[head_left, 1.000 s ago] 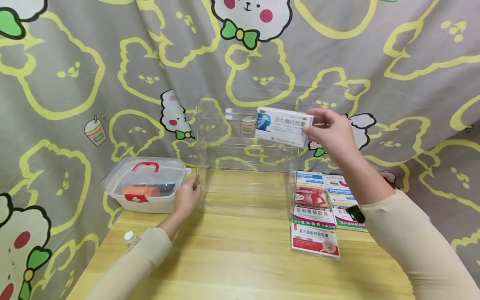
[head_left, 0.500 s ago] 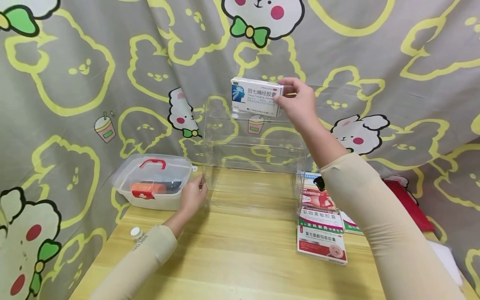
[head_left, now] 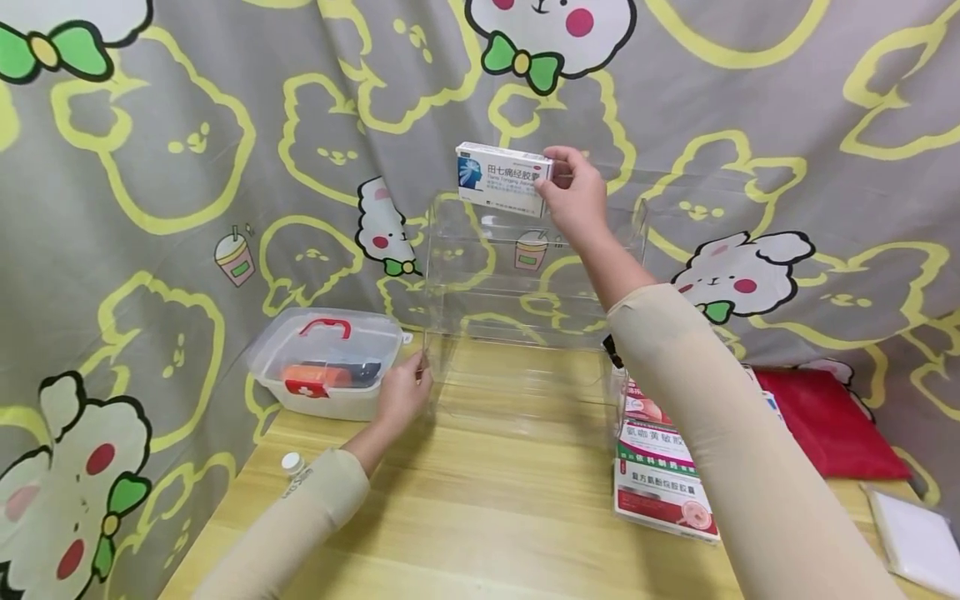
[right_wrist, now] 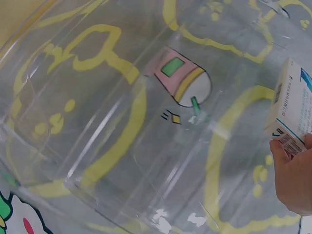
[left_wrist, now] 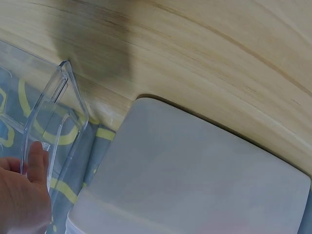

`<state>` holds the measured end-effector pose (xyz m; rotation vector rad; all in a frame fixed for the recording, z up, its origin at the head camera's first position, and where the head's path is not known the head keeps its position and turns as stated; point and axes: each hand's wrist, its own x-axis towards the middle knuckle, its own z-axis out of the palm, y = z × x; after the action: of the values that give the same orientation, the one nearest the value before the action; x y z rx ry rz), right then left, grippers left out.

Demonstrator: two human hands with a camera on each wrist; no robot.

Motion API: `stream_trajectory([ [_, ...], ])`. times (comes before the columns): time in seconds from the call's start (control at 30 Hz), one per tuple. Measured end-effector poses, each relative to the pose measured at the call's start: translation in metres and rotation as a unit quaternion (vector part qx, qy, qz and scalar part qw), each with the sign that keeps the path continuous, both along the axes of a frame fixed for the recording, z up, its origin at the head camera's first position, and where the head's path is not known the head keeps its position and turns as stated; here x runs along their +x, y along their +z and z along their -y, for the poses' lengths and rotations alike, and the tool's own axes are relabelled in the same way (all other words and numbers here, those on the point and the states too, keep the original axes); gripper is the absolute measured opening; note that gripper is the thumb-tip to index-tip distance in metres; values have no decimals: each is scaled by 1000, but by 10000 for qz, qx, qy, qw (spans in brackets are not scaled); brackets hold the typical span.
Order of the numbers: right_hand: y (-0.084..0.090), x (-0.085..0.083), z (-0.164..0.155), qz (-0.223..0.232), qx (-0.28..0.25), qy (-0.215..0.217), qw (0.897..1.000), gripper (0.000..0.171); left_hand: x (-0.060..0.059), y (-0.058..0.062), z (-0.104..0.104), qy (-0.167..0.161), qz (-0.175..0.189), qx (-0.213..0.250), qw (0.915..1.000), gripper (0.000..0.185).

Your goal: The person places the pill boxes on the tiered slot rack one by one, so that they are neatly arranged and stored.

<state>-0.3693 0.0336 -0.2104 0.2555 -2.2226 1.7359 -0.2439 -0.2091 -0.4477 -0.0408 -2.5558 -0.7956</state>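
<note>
Behind the wooden table (head_left: 480, 517) a grey curtain (head_left: 150, 167) printed with yellow bears is hung, so the clear rack (head_left: 528, 308) standing on the table is seen mostly by its glinting edges. A white medicine box (head_left: 502, 178) is pinched at its right end by the right hand (head_left: 573, 196), thumb and fingers curled round it, and is held level above the rack's top tier, at its left side. The rack's lower left front edge is touched by the left hand (head_left: 402, 395), fingers closed lightly on the clear wall, apparently to steady it. More medicine boxes (head_left: 660, 475) are laid flat just right of the rack, near the right forearm. A lidded first-aid case (head_left: 326, 362) is set left of the rack, and a small bottle (head_left: 293, 464) stands beside the left sleeve.
</note>
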Motion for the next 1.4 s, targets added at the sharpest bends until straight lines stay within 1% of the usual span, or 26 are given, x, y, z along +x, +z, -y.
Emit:
stream_trajectory([
  [0.13,-4,-12,6,-150,199,-110,9996,39,-2,3,-1,-188,-81,22,9998,12],
  [0.27,-11,-20,16,-366,661,-47,9971,42,-4,6,1,-295,-200,23,9994,17],
  [0.37,-17,-21,23,-522,980,50,9938,43,-3,6,3,-280,-155,19,9995,22],
  [0.53,-22,-20,25,-676,1283,104,9894,41,-2,3,2,-377,-116,19,9992,30],
  [0.77,-28,-23,26,-605,1477,126,9871,40,-2,1,0,-426,-338,-8,9985,25],
  [0.87,-32,-24,26,-537,1674,-8,9844,40,-1,-1,0,-410,-345,-28,9986,24],
  [0.93,-34,-24,26,-533,1885,-167,9805,40,-1,-2,-1,-401,-308,-37,9987,23],
  [1.03,-36,-24,28,-724,2135,-476,9731,37,-1,-4,0,-385,-275,-71,9989,21],
  [1.13,-35,-23,31,-941,2236,-778,9670,32,-2,-4,0,-368,-339,-112,9987,18],
  [1.23,-32,-23,35,-956,2234,-953,9653,28,-3,-5,1,-326,-374,-131,9987,18],
  [1.33,-30,-22,37,-864,2190,-1039,9663,27,-3,-6,3,-291,-387,-118,9988,18],
  [1.4,-31,-22,38,-880,2184,-1095,9657,25,-2,-6,4,-276,-388,-123,9988,18],
])
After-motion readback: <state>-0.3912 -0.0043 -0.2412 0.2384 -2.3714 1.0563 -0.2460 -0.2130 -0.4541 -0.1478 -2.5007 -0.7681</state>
